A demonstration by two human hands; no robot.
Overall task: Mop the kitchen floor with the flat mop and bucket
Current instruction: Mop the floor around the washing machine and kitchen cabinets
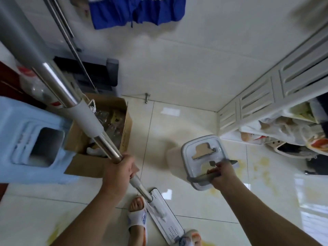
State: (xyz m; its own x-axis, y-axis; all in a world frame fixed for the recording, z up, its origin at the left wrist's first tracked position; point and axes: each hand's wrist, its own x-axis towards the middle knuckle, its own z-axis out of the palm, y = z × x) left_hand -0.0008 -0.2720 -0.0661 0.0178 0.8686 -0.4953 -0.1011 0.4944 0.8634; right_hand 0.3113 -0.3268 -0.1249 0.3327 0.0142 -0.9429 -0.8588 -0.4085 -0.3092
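My left hand (119,172) grips the steel mop pole (60,91), which slants up to the top left. The white flat mop head (165,216) lies on the pale tiled floor (186,118) between my two slippered feet. My right hand (221,173) holds the grey carrying handle (204,178) of the mop bucket (198,157), a beige tub with a white slotted lid. The bucket is just right of centre; I cannot tell whether it touches the floor. Yellowish stains (260,167) mark the tiles to its right.
A blue plastic stool (26,139) and an open cardboard box (110,121) of bottles stand at the left. White louvred cabinet doors (262,96) line the right wall, with bags and a shoe rack (284,132) below. Blue cloth (134,11) hangs above.
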